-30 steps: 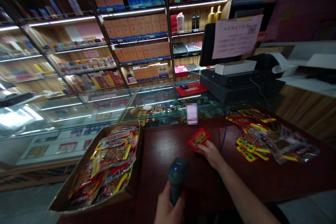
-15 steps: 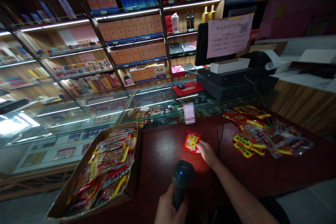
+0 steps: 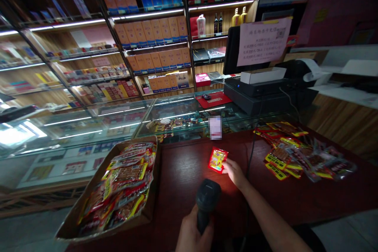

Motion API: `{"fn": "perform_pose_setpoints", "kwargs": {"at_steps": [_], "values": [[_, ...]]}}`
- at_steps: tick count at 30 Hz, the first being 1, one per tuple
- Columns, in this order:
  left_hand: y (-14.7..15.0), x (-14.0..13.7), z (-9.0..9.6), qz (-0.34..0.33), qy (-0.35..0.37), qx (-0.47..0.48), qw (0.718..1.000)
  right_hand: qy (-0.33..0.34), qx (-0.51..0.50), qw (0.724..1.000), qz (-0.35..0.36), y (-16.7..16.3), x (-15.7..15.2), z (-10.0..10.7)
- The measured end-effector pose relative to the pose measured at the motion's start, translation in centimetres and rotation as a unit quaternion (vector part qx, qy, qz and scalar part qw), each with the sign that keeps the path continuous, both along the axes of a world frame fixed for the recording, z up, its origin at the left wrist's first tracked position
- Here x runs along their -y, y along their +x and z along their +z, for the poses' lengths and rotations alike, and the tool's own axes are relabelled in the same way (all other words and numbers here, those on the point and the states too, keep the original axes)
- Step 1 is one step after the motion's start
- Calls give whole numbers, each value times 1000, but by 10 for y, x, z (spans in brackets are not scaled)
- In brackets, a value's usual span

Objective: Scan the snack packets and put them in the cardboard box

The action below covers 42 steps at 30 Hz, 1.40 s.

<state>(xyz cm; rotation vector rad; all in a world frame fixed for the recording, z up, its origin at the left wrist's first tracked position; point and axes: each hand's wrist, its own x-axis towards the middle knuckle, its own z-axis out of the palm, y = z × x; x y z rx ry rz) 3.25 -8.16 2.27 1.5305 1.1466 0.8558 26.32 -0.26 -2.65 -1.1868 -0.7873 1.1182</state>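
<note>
A black handheld barcode scanner (image 3: 207, 199) is gripped by its handle in my left hand (image 3: 195, 230), its head tilted toward the counter ahead. Its light falls on the wood around a small red and yellow snack packet (image 3: 217, 160). My right hand (image 3: 234, 171) pinches that packet at its right edge, over the dark red counter top (image 3: 180, 173). To the left stands an open cardboard box (image 3: 155, 189) filled with flat snack packets (image 3: 126, 173). On the right lies a loose pile of similar snack packets (image 3: 291, 153).
Behind the counter is a glass display case (image 3: 124, 120). A monitor with a pink notice (image 3: 262, 43), a black cash drawer (image 3: 248, 96) and a red mat with a mouse (image 3: 214, 99) stand at the back right. A thin cable (image 3: 254, 141) crosses the counter. Shelves of boxes (image 3: 150, 33) line the wall.
The view has shifted slightly, so everything sits a little further right. Both hands keep their holds on the scanner and the packet. The blue light on the scanner no longer shows.
</note>
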Motion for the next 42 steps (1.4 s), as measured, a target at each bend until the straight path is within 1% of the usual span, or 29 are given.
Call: {"fn": "perform_pose_setpoints", "kwargs": {"at_steps": [3,9,13,17,20,23,26,30,34,36,38,40,42], "values": [[3,-1,0,-3,-7,2,1000,5,1,1000,4,0,0,-3],[13,-2,-3,4,-67,8,998,0,14,1000,1,0,-1,-3],[21,-4,-4,10,-92,18,996,4,-12,1000,14,-3,-2,1],[25,-7,-5,10,-97,27,995,-2,-26,999,19,-3,-4,-2],[25,-8,-6,7,-97,22,995,-11,-10,1000,6,-2,-6,-8],[25,-8,-8,4,-104,25,994,-6,8,1000,4,0,-7,-12],[25,-8,-9,-3,-107,24,994,12,34,999,17,1,-6,-11],[26,-6,-9,-11,-110,19,994,26,82,996,13,1,-5,-5],[15,-4,-9,-14,-136,20,990,21,112,994,-3,5,-5,-9],[4,-4,-13,-11,-155,44,987,12,126,992,-28,9,-7,-15],[-10,-4,-19,8,-170,79,982,-1,133,990,-50,11,-11,-20],[-23,-7,-27,45,-183,113,976,-24,116,992,-44,8,-18,-17],[-32,-10,-35,79,-197,154,965,-36,79,996,1,-5,-28,-2]]}}
